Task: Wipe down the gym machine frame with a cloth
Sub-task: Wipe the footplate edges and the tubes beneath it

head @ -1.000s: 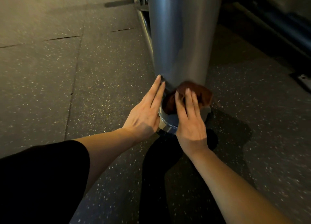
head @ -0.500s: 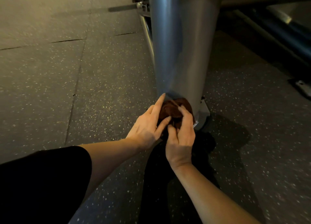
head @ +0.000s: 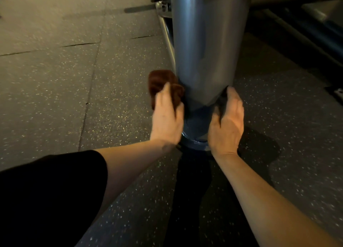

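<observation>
A thick silver-grey frame post (head: 204, 52) of the gym machine rises from a round base collar (head: 194, 142) on the floor. My left hand (head: 167, 117) holds a brown cloth (head: 161, 83) against the post's lower left side; its fingers are blurred, laid over the cloth. My right hand (head: 227, 120) lies against the post's lower right side, fingers fairly straight and reaching behind it, with no cloth in it.
Dark speckled rubber floor tiles (head: 74, 89) spread to the left with seams between them. A thinner silver tube (head: 166, 29) slants behind the post. Dark machine rails (head: 306, 33) run at the upper right. My shadow lies below the base.
Both hands were bunched on the cloth in front of the post base. The left hand has since taken the cloth to the post's left side, and the right has moved to its right side.
</observation>
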`<state>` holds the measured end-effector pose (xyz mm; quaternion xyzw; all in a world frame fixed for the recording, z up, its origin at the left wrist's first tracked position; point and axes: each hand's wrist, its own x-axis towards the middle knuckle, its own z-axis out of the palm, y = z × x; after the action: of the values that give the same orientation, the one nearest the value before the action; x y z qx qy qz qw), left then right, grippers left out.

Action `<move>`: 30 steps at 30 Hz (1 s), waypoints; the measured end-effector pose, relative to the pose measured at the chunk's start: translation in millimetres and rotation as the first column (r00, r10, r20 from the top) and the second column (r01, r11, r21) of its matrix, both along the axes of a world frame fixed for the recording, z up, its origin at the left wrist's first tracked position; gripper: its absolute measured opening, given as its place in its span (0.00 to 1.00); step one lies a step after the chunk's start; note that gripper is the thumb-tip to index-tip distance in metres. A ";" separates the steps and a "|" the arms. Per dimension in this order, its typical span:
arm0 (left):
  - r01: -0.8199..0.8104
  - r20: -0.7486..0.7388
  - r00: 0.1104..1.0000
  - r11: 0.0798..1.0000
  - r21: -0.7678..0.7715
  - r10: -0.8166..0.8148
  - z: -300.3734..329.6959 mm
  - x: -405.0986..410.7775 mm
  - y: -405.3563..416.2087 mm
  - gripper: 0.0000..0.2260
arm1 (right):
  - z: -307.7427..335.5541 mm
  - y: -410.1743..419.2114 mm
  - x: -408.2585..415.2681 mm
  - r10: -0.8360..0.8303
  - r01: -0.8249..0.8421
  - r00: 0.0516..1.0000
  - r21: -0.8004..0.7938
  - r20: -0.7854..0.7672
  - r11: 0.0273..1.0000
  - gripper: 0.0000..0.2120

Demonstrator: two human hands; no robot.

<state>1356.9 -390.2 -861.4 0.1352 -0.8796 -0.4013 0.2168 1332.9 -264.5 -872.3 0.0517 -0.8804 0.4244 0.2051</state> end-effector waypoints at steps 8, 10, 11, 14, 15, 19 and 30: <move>0.196 0.439 0.864 0.967 0.163 -0.249 -40.3 30.2 47.3 0.36 | -45.5 1.4 17.7 0.068 -0.066 0.992 -0.025 0.110 0.998 0.27; 0.180 0.386 0.895 0.972 0.149 -0.225 -28.0 26.6 46.7 0.35 | -47.7 3.4 16.5 0.081 -0.075 0.990 -0.058 0.115 0.996 0.25; 0.169 0.310 0.930 0.978 0.121 -0.199 -20.1 22.6 47.0 0.34 | -47.7 3.8 15.6 0.083 -0.075 0.990 -0.075 0.117 0.994 0.25; 0.125 0.123 0.984 0.992 0.036 -0.128 -4.4 12.4 46.3 0.36 | -45.5 4.1 15.5 0.071 -0.060 0.991 -0.102 0.109 0.993 0.24; 0.123 0.112 0.986 0.992 0.000 -0.122 -4.6 11.7 45.3 0.36 | -44.8 4.5 15.5 0.070 -0.059 0.992 -0.106 0.107 0.993 0.24; 0.117 0.307 0.945 0.993 0.000 -0.111 -17.8 16.9 50.4 0.36 | -44.7 9.5 14.9 0.097 -0.088 0.990 -0.086 0.106 0.992 0.24; 0.431 0.434 0.795 0.898 0.090 -0.424 -42.9 44.1 59.3 0.35 | -45.0 19.4 20.9 -0.022 0.073 0.944 -0.145 0.329 0.987 0.16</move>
<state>1401.0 -330.9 -904.3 0.0194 -0.9157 -0.3924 -0.0843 1353.9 -245.1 -917.3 -0.0568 -0.8674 0.4893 0.0701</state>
